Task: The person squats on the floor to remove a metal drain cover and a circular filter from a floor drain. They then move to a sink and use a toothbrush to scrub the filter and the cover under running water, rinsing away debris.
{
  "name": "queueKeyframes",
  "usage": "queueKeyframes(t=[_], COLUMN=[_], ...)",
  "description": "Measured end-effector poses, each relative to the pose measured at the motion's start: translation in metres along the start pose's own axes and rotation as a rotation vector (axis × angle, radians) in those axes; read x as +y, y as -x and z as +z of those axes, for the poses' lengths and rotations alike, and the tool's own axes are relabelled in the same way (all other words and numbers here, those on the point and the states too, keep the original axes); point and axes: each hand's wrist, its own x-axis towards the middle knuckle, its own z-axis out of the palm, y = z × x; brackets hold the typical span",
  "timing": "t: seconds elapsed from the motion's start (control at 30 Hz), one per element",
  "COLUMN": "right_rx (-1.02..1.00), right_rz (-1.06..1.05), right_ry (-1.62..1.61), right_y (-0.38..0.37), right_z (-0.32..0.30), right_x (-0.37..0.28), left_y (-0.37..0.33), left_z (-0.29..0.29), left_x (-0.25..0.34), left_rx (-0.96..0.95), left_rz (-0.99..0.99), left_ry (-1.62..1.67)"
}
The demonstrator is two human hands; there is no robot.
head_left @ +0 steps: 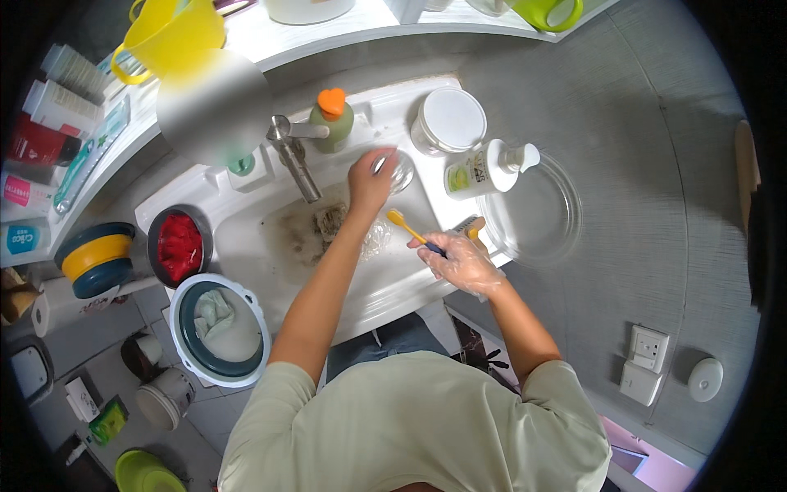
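Observation:
In my right hand (pixel 463 264), which wears a clear plastic glove, is a small brush like a toothbrush (pixel 402 220), with a yellow head and a dark blue handle. My bare left hand (pixel 371 182) is closed on the edge of a clear, round, cup-like container (pixel 401 172) over the sink's far right side. Below both hands is the white sink (pixel 246 238). Dirty water and a greyish, soaked item (pixel 329 221) lie in its basin, partly behind my left forearm. Crumpled clear plastic (pixel 376 239) sits beside that item. The metal faucet (pixel 297 160) reaches over the basin.
Along the right rim stand a white lidded tub (pixel 452 120), a white pump bottle (pixel 482 170) and a brush (pixel 470 227). A green bottle with an orange heart-shaped top (pixel 332 123) is behind the faucet. At left are a bowl with red cloth (pixel 179 246) and a basin (pixel 220 369).

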Motion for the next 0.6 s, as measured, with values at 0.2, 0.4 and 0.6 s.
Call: queueKeyframes(t=[0.2,0.4,0.6], right_rx=[0.063,0.087,0.049], right_rz=[-0.016,0.075,0.082], right_ry=[-0.23,-0.277,-0.202], right_y=[0.024,0.036,0.029], right_z=[-0.013,-0.019,-0.002], right_x=[0.028,0.032,0.06], left_y=[-0.069,-0.064,0.058], left_z=[0.09,0.097,0.008], left_x=[0.036,0.031,-0.048], left_rx=[-0.084,0.255,0.194], left_rz=[0.183,0.599,0.056], left_ry=[-0.129,-0.49,-0.179])
